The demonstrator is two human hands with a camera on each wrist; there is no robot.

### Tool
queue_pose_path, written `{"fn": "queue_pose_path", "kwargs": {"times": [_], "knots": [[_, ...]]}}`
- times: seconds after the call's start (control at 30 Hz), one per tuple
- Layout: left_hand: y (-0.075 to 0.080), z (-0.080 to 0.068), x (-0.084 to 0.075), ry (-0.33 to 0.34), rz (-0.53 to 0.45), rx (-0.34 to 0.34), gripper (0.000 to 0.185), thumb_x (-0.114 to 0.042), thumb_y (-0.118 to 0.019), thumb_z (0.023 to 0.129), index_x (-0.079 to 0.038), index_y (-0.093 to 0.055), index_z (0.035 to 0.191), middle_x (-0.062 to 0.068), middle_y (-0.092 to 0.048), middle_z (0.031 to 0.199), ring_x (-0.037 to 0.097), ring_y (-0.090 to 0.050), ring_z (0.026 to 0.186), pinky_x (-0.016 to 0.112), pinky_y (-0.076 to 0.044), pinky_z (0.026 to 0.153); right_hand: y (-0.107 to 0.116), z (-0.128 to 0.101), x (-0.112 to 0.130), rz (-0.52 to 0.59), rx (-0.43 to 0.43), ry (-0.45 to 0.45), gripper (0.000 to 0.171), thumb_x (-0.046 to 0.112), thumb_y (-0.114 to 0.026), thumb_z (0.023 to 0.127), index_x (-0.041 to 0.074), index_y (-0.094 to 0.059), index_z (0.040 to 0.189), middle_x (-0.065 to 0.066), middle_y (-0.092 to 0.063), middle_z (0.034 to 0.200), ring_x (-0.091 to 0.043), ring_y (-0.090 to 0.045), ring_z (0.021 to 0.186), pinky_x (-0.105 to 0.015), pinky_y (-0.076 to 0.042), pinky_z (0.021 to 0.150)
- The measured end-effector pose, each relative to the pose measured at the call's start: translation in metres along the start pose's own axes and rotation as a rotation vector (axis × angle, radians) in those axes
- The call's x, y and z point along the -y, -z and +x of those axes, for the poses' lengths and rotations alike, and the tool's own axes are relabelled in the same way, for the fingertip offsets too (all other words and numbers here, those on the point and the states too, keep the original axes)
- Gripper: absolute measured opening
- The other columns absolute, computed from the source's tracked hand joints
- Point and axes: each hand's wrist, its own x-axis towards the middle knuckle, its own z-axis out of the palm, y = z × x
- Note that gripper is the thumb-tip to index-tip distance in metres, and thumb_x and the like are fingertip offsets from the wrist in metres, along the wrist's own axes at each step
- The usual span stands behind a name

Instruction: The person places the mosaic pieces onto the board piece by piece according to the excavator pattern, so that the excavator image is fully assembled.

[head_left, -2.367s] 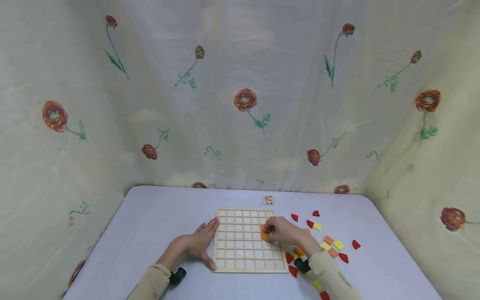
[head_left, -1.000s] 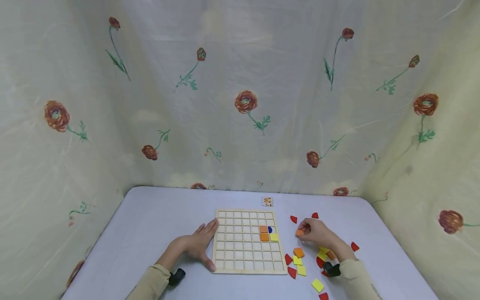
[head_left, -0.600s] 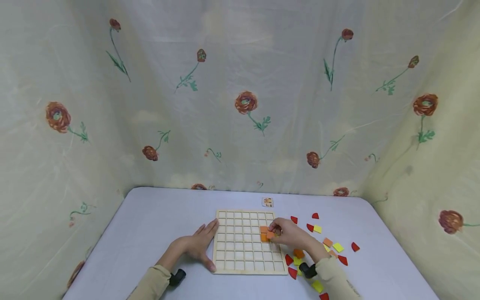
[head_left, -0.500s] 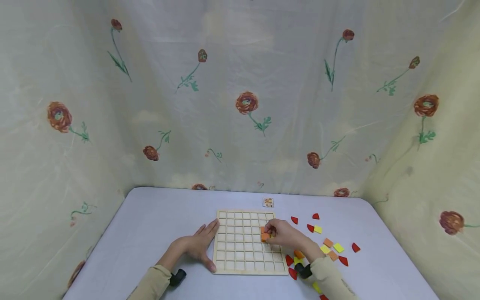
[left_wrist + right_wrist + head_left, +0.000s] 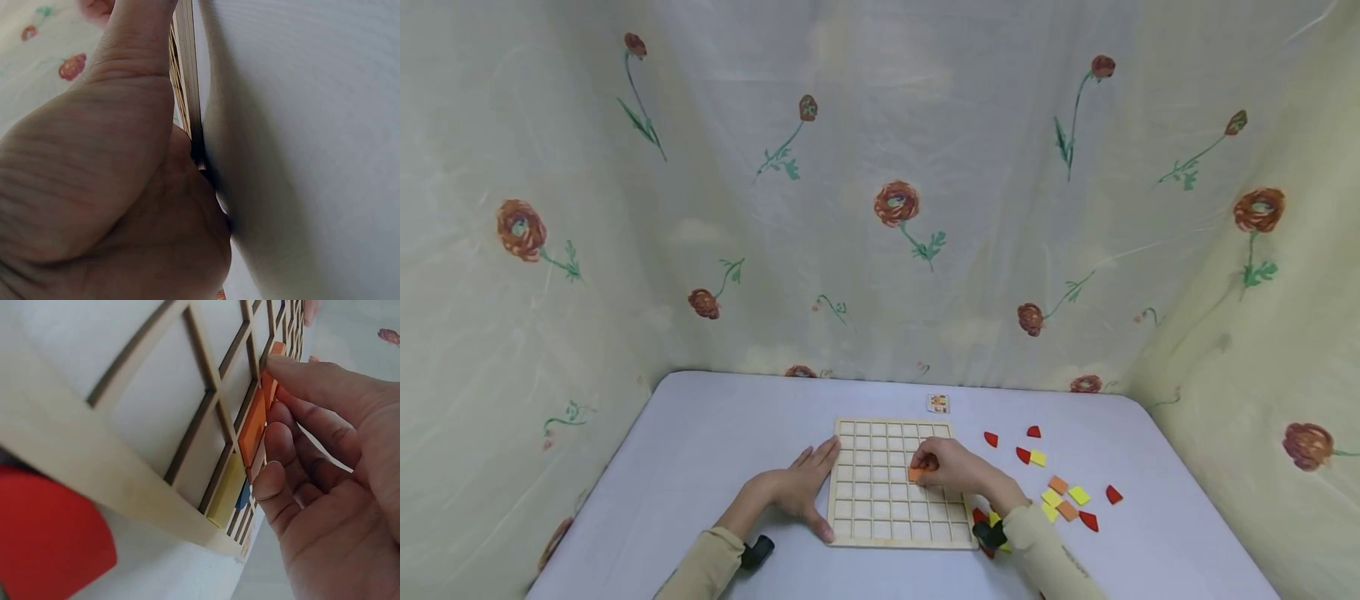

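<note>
My right hand pinches an orange tile over the wooden grid board, which my flat left hand steadies; tilted, the tile could jam.

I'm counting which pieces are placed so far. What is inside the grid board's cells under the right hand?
In the grid board, the right wrist view shows orange tiles, a yellow tile and a blue piece. The right hand hides further cells.

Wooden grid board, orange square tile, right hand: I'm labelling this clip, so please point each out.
Wooden grid board point(image 5: 871, 500), head view, empty cells.
Orange square tile point(image 5: 253, 425), right wrist view, its face.
Right hand point(image 5: 951, 468), head view, its back.
</note>
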Motion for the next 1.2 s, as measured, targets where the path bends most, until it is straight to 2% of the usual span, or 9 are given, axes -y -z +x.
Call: {"fn": "queue_pose_path", "kwargs": {"times": [0.33,0.57,0.83,1.03,1.2], "knots": [[0.001,-0.001,-0.001,0.001,-0.017,-0.007,0.143,-0.068,-0.08,0.057,-0.001,0.001,0.154,0.015,0.005,0.163,0.026,0.001,0.151,0.044,-0.006,0.124,0.001,0.003,-0.002,0.021,0.01,-0.027,0.013,0.016,-0.074,0.086,0.014,-0.067,0.097,0.005,-0.061,0.093,-0.011,-0.054,0.082,-0.022,-0.048,0.072],[-0.001,0.001,-0.001,0.011,-0.032,-0.001,0.144,-0.068,-0.08,0.056,-0.002,0.001,0.154,0.014,0.005,0.163,0.026,0.001,0.151,0.044,-0.005,0.124,0.008,-0.015,-0.004,0.052,-0.057,-0.061,0.023,0.018,-0.075,0.084,0.011,-0.065,0.103,0.0,-0.063,0.095,-0.016,-0.053,0.085,-0.024,-0.048,0.073],[0.0,0.001,-0.001,0.012,-0.022,-0.008,0.144,-0.069,-0.08,0.056,-0.002,0.001,0.154,0.015,0.004,0.163,0.026,0.001,0.151,0.044,-0.005,0.124,0.042,-0.062,-0.027,0.089,-0.155,-0.308,0.023,0.011,-0.071,0.083,0.01,-0.06,0.103,-0.002,-0.056,0.092,-0.018,-0.049,0.089,-0.027,-0.045,0.072],[0.0,0.0,-0.002,0.013,-0.024,-0.009,0.143,-0.067,-0.08,0.056,-0.001,0.0,0.154,0.015,0.003,0.163,0.026,0.0,0.151,0.044,-0.005,0.124,0.065,-0.1,-0.059,0.099,-0.204,-0.408,0.025,0.008,-0.067,0.084,0.003,-0.058,0.106,-0.004,-0.054,0.09,-0.019,-0.048,0.086,-0.025,-0.044,0.068],[0.0,0.001,-0.002,0.012,-0.019,-0.003,0.142,-0.068,-0.08,0.057,-0.002,0.0,0.154,0.015,0.003,0.163,0.026,0.0,0.151,0.043,-0.005,0.124,0.073,-0.127,-0.091,0.098,-0.215,-0.52,0.028,0.006,-0.066,0.083,0.0,-0.055,0.109,-0.007,-0.053,0.09,-0.019,-0.049,0.082,-0.026,-0.046,0.064]]}}
